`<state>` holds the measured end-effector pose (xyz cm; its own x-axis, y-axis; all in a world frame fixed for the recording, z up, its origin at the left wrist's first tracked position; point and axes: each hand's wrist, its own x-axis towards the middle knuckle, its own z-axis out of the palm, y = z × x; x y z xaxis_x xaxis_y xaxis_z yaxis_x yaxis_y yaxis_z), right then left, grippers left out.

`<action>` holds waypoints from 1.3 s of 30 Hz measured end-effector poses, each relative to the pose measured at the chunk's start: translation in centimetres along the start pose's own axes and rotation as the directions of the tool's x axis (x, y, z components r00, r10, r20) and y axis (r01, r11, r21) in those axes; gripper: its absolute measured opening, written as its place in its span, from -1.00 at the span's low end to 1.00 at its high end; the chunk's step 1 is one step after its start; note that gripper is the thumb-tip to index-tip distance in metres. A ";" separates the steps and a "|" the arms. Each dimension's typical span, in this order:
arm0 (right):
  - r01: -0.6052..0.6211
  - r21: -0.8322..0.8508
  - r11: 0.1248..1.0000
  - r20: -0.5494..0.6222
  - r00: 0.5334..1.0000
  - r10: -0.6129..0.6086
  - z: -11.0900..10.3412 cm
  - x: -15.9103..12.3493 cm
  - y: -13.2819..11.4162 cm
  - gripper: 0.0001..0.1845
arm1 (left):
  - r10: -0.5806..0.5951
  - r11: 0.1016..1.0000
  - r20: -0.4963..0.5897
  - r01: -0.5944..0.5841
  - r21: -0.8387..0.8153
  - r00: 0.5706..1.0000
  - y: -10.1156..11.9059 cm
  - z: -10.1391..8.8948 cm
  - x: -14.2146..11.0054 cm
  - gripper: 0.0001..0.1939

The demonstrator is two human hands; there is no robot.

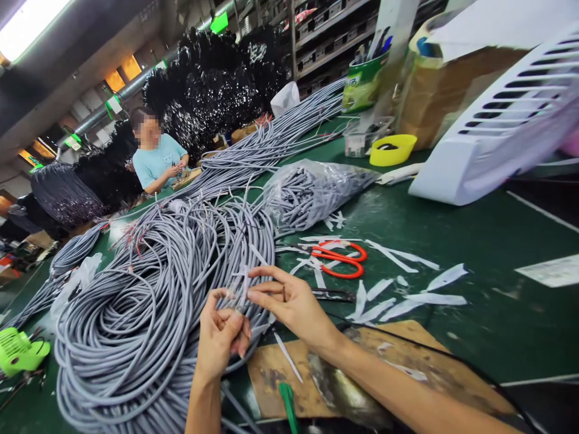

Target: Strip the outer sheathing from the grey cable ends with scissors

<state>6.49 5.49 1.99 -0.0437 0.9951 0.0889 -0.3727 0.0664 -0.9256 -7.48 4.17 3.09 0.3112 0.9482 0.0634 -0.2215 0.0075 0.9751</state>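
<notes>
My right hand (292, 302) is closed in a pinch, thumb and fingertips at a thin white strip (245, 280). Just left of it and lower, my left hand (224, 331) has its fingers curled together; whatever they hold is blurred against the grey cable behind. Both hands are in front of a large coil of grey cable (113, 307) on the green table (488, 241). Orange-handled scissors (341, 258) lie beyond my right hand, among several loose white strips (434, 299).
A brown board (407, 337) with a green-handled tool (288, 404) lies nearest me. Behind are a plastic bag of grey cable pieces (307, 193), a yellow tape roll (392, 149) and a white slatted plastic object (493, 126). A co-worker (158, 160) sits across the table at left.
</notes>
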 end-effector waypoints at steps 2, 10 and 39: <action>-0.004 -0.006 1.000 -0.044 0.999 0.004 -0.1 0.1 0.1 -0.70 | -0.013 1.000 -0.012 0.013 -0.002 1.000 0.1 0.0 0.0 -0.72; -0.061 0.038 0.997 -0.018 0.998 0.062 0.0 0.2 -0.1 -0.70 | -0.042 0.999 -0.047 0.042 -0.014 0.998 0.3 0.0 0.0 -0.69; 0.279 -0.210 0.937 0.195 0.951 -0.240 0.0 -0.6 -0.5 -0.74 | -0.130 0.951 -0.165 0.170 0.259 0.978 -0.5 0.6 0.6 -0.56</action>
<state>6.66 4.83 2.42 -0.1334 0.9160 0.3782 -0.1666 0.3555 -0.9197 -6.68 4.52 2.78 0.1808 0.9785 -0.0993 0.0819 0.0856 0.9930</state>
